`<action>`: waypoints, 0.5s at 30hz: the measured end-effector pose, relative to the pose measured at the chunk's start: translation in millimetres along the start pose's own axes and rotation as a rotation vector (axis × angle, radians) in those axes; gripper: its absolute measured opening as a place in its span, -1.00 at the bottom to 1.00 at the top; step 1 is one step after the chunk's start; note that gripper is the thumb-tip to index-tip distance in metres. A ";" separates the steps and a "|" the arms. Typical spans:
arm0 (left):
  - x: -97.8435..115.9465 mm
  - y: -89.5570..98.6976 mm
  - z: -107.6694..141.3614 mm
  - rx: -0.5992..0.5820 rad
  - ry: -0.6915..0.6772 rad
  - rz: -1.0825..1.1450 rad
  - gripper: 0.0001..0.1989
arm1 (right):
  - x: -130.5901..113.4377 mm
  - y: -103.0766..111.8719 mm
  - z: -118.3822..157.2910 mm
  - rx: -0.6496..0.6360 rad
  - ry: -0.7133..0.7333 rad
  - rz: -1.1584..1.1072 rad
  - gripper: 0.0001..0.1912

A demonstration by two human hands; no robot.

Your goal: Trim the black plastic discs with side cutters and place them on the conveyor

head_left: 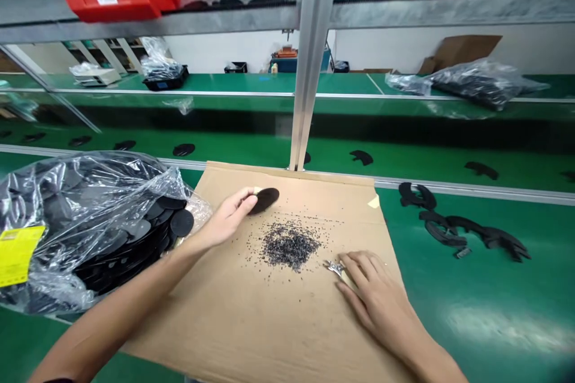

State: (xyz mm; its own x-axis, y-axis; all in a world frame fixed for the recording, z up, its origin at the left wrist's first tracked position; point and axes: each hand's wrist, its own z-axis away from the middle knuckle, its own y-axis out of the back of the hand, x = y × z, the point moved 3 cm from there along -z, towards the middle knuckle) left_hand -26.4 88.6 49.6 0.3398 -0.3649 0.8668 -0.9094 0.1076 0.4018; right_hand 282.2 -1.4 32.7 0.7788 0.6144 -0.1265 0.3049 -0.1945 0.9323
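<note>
Black rubbery disc (265, 200) looks light and bendy, pinched at its rim by my left hand (229, 215) near the far edge of the cardboard sheet (224, 323), while my right hand (377, 299) covers small metal snips (333, 267), its grip unclear.

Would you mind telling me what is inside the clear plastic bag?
The clear plastic bag holds flat black discs; those deeper in are covered by the creased film and by each other.
</note>
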 end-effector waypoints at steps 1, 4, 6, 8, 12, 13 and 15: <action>-2.6 6.3 -16.8 0.000 -0.017 -0.101 -0.64 | 2.2 -1.6 4.8 0.017 -0.011 0.003 -0.74; -19.1 20.3 -71.5 0.032 0.024 -0.474 -0.72 | 8.1 -6.7 12.3 0.065 -0.038 0.003 -0.73; -32.5 25.4 -103.7 0.047 0.050 -0.563 -0.72 | 10.1 -8.0 14.5 0.089 -0.052 -0.007 -0.73; -45.7 27.6 -128.1 0.038 0.082 -0.604 -0.74 | 10.5 -7.2 17.1 0.105 -0.073 -0.023 -0.73; -67.6 20.7 -160.6 -0.011 0.195 -0.641 -0.85 | 7.8 -3.9 23.6 0.100 -0.112 -0.070 -0.73; -71.3 15.1 -168.1 -0.023 0.217 -0.637 -0.83 | 7.0 -3.6 24.8 0.092 -0.119 -0.083 -0.73; -76.2 -2.5 -183.9 -0.044 0.238 -0.605 -0.74 | 6.0 -3.7 26.5 0.070 -0.134 -0.110 -0.73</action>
State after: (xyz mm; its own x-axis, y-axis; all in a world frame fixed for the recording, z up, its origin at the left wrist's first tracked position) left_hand -5.9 286.3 36.9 0.8371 -0.1590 0.5234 -0.5318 -0.0126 0.8468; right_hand 300.2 -17.3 19.5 0.8036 0.5282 -0.2744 0.4257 -0.1878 0.8852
